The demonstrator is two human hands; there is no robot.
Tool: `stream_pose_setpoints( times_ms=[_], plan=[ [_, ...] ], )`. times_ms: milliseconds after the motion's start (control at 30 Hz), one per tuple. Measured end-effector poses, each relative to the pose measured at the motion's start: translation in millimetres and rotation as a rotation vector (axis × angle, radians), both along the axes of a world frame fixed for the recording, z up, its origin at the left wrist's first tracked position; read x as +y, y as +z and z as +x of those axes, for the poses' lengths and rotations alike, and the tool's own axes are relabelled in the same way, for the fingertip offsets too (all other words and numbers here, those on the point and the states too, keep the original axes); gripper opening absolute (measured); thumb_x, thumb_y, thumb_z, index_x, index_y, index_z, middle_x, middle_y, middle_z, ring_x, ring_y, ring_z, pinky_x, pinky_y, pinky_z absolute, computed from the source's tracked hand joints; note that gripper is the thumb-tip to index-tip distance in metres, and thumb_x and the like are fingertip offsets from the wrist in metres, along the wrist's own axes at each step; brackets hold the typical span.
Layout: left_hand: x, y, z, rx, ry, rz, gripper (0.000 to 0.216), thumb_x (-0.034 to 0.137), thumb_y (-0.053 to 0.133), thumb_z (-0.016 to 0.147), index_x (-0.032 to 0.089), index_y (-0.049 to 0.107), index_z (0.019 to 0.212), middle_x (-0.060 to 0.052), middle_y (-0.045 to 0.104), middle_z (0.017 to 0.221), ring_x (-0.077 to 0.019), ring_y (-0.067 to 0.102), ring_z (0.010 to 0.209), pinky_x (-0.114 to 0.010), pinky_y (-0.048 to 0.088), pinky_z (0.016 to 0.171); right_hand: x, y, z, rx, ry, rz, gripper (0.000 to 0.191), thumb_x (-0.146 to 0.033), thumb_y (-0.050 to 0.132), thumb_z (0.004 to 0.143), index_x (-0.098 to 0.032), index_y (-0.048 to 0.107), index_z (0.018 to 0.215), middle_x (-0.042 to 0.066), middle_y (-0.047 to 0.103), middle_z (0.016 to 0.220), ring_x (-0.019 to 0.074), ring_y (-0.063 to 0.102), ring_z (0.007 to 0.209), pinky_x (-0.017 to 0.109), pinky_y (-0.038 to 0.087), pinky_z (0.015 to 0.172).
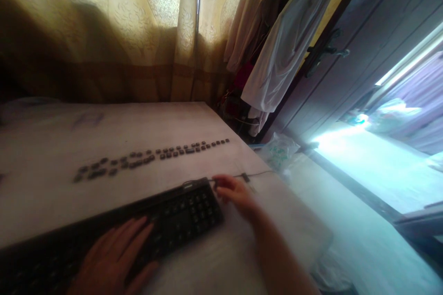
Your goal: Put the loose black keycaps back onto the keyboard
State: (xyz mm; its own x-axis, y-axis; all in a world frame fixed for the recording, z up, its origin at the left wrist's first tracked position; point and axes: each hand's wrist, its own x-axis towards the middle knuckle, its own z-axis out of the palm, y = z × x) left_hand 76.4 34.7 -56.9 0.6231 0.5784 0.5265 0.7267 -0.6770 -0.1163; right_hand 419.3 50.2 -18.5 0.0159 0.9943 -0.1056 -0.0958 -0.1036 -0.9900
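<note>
Black keyboard (187,212) lies slantwise on the pale table (104,120), by the near edge. Its left end is dark & blurred, while the right end w/ the numpad keys shows clearly. L hand (117,253) lies flat on the keys approx mid-board, fingers spread & straight, gripping nothing. Beyond it a ragged row of loose dark keycaps (152,156) runs across the tabletop, well apart from the board. R hand (235,193) sits at the board's far right corner, fingers curled in, touching that corner just beside the thin cable (256,174); can't tell if it pinches anything. Clothes (284,46) hang behind, to the right.
</note>
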Motion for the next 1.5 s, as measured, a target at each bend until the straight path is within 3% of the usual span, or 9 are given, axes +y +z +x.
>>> stream_pose_setpoints(
  times_ms=[200,333,467,967,1500],
  plan=[
    [-1.4,0.2,1.1,0.008,0.017,-0.031,0.069,0.072,0.051,0.08,0.031,0.053,0.135,-0.004,0.064,0.13,-0.0289,0.062,0.11,-0.043,0.041,0.098,-5.4,-2.3,-7.0,-0.506,-0.041,0.1,0.034,-0.017,0.067,0.07,-0.023,0.072,0.103,-0.001,0.066,0.077,0.013,0.056,0.066,0.028,0.045,0.065],
    [-2.9,4.6,2.5,-0.007,-0.004,-0.018,0.066,0.069,0.052,0.082,0.027,0.056,0.132,-0.006,0.064,0.129,-0.0291,0.061,0.111,-0.043,0.038,0.101,-10.9,-2.0,-10.0,-0.686,-0.045,0.147,0.035,-0.014,0.065,0.071,-0.022,0.072,0.104,0.001,0.069,0.085,0.0135,0.057,0.067,0.028,0.047,0.067],
    [-4.7,6.8,3.1,0.01,0.032,-0.058,0.068,0.071,0.051,0.081,0.03,0.054,0.134,-0.005,0.064,0.13,-0.0291,0.06,0.112,-0.044,0.038,0.101,-12.1,-0.4,-11.2,-0.829,-0.031,0.175,0.031,-0.014,0.064,0.071,-0.021,0.074,0.1,0.003,0.067,0.084,0.0139,0.055,0.067,0.029,0.046,0.067],
    [-6.4,11.8,6.7,-0.002,0.028,-0.081,0.065,0.071,0.05,0.083,0.027,0.056,0.13,-0.007,0.065,0.129,-0.0297,0.061,0.111,-0.045,0.04,0.1,-15.0,18.1,-20.8,-1.04,0.023,0.138,0.039,-0.02,0.061,0.079,-0.019,0.071,0.117,0.007,0.067,0.089,0.0179,0.058,0.072,0.031,0.045,0.07],
    [-8.5,14.0,6.4,-0.03,0.031,-0.148,0.064,0.07,0.049,0.083,0.03,0.054,0.133,-0.005,0.063,0.131,-0.0294,0.06,0.113,-0.045,0.039,0.1,-16.2,10.8,-12.3,-1.159,0.159,0.135,0.038,-0.034,0.061,0.089,-0.025,0.064,0.126,0.007,0.065,0.092,0.0198,0.058,0.079,0.03,0.04,0.07]
  ],
)
